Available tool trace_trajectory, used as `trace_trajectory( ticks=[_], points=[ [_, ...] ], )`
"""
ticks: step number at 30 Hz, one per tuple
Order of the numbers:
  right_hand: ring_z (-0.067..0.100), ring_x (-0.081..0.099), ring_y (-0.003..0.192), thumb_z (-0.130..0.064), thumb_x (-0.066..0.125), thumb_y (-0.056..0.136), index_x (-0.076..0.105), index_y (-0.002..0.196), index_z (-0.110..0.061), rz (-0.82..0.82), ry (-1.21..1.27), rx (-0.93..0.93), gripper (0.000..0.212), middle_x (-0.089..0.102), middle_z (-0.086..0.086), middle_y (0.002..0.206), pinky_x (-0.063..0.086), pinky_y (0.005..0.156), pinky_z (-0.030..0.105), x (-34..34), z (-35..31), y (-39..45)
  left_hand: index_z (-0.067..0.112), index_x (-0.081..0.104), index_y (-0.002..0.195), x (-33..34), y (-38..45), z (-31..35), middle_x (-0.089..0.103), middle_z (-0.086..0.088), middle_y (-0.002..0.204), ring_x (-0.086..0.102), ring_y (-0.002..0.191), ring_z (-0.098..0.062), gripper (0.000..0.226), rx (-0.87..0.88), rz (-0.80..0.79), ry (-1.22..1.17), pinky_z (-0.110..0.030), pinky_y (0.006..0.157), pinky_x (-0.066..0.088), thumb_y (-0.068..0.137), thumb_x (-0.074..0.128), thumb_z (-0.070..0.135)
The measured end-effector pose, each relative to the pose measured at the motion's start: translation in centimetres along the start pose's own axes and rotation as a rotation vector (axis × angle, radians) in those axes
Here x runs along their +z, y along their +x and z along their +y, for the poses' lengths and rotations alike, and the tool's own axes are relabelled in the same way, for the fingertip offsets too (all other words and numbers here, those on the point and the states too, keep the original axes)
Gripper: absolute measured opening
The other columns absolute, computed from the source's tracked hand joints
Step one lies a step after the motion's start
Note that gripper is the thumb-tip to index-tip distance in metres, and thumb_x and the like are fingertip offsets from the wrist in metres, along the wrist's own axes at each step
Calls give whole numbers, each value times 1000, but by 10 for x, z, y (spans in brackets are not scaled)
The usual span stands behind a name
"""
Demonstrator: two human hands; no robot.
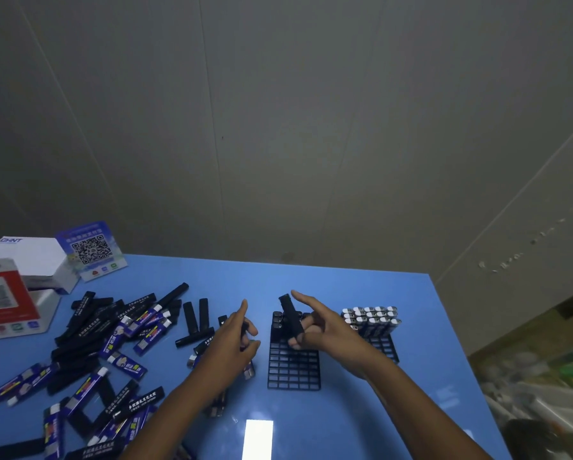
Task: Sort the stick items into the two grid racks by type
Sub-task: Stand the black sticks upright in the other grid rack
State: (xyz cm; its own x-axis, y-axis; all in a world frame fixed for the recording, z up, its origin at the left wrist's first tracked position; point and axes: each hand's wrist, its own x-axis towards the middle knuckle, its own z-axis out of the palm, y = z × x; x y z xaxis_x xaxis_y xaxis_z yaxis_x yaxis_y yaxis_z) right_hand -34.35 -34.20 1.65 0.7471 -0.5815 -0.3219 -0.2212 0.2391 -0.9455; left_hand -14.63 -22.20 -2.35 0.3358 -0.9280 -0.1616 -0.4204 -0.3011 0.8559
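Stick items [89, 333] lie in a loose heap across the left half of the blue table [344, 410], black ones and blue-labelled ones mixed and pointing every which way, some running off the near edge of view. The table's far edge meets the grey wall; its right edge drops away just past the right rack, and the near middle of the top is bare apart from a bright reflection.

White and red boxes [19, 283] and a QR-code stand [90, 250] crowd the far left corner.

Near the centre lies the black grid rack [293, 363], with a few black sticks standing in its far rows. The second rack [379, 340], just to the right, carries a block of silver-capped sticks upright at its far end.

Over the centre rack the right hand [318, 330] pinches a black stick [290, 315] between thumb and bent fingers, forefinger stretched out; the stick's long axis tilts up and away, top end leaning left.

Beside the rack's left edge, the left hand [233, 340] curls round something dark, forefinger extended; what it is I cannot tell.
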Motion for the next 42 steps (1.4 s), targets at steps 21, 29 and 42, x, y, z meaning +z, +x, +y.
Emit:
trace_trajectory(
  ticks=[21,29,42],
  points=[
    [4,58,70,-17,70,90,49,105,-34,302,-807,-219,31,59,-13,75,53,67,26,4,23,26,22,11,156,-1,9,-10,53,3,104,59,86,-18,79,-43,-19,-6,-13,74,50,94,57,4],
    [8,57,76,-18,69,89,51,90,-26,385,-846,-274,20,57,-11,83,52,70,30,11,31,30,21,11,156,1,11,-11,53,3,104,56,81,-13,79,-43,-35,-16,-9,75,48,94,57,3],
    [21,57,81,-15,60,94,49,94,-17,325,-1066,-248,11,62,-2,93,51,72,41,18,42,33,23,8,156,-1,8,-15,57,-3,103,61,91,-21,82,-78,-44,-36,-27,84,54,94,58,6]
  ],
)
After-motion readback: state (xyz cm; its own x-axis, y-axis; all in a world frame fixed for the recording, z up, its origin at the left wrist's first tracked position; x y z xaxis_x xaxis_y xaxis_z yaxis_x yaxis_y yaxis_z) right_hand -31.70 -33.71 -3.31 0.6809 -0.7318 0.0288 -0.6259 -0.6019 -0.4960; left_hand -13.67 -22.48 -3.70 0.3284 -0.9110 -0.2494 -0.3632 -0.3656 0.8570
